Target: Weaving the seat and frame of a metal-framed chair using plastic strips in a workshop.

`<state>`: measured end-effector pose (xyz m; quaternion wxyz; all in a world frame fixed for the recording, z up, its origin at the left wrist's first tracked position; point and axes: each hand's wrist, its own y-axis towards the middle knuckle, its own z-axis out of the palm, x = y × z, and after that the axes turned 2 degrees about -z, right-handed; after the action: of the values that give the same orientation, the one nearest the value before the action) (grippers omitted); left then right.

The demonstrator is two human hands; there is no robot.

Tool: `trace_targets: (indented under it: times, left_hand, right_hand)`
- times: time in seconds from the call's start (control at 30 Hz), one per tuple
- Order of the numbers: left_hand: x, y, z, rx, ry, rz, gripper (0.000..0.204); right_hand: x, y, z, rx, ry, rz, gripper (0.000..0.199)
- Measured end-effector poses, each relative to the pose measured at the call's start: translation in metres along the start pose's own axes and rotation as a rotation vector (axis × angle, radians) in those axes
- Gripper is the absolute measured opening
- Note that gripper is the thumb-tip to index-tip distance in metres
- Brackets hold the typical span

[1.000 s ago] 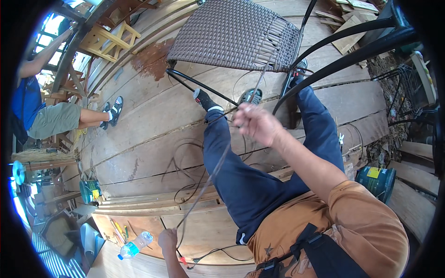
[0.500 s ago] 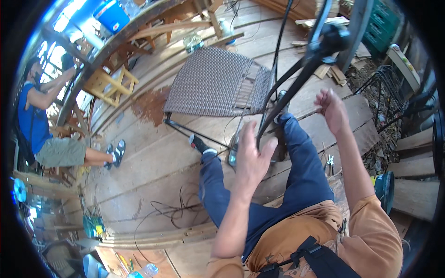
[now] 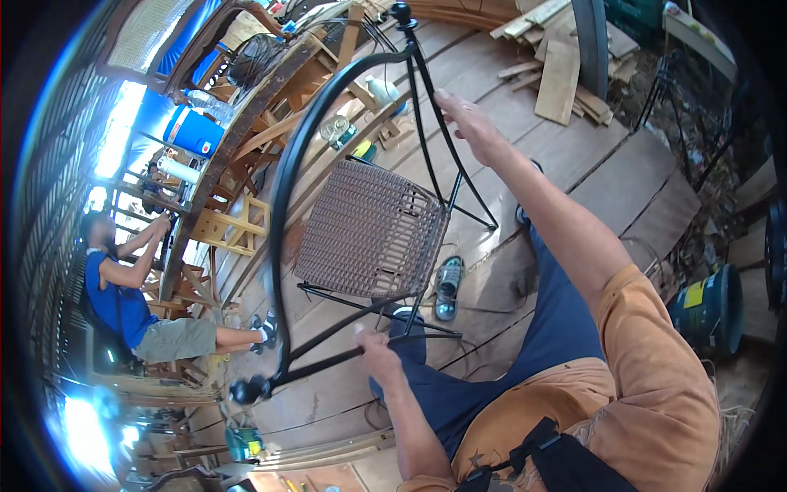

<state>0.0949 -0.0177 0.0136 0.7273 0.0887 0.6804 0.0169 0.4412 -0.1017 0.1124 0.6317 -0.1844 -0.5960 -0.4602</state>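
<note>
A black metal chair (image 3: 283,205) with a curved back rail, ball-shaped ends and a brown woven seat (image 3: 361,225) is tilted in front of me. My left hand (image 3: 381,361) is closed around one of its lower bars, thumb up. Up at the far right side of the frame, my right hand (image 3: 475,131) has its fingers stretched out against a slim black rod; its fingertips are partly hard to make out. The seat's weave has open gaps along the side nearest me.
A dark sandal (image 3: 447,287) lies on the plank floor between my legs. Wood offcuts (image 3: 560,78) are piled at the far right, and a green bucket (image 3: 709,307) stands at my right. On the left, a person in blue (image 3: 123,291) sits near a yellow wooden stool (image 3: 234,225).
The chair has swung round, its curved back now to the left. My left hand has gone from open to gripping a bar; my right hand has moved left and away to the rod.
</note>
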Motion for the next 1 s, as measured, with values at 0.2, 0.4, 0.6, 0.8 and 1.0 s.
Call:
trace_targets:
  times: [0.2,0.4,0.6,0.8,1.0]
  left_hand:
    - [-0.008,0.051,-0.056,-0.215,-0.181,-0.081,0.034]
    - [0.002,0.111,-0.097,-0.167,-0.048,-0.003,0.026]
    - [0.005,0.205,-0.146,-0.248,0.005,-0.18,0.015]
    - [0.021,0.286,-0.196,-0.253,0.032,-0.333,0.019]
    - [0.022,0.303,-0.195,-0.25,0.027,-0.388,0.019]
  right_hand:
    - [-0.038,-0.004,0.033,0.202,0.027,-0.066,0.045]
    - [-0.026,-0.06,0.056,0.233,-0.129,-0.05,0.047]
    - [0.012,-0.152,0.095,0.457,-0.251,0.044,0.035]
    - [0.023,-0.239,0.117,0.87,0.017,-0.156,0.033]
    - [-0.069,-0.215,0.09,0.541,-0.526,-0.162,0.03]
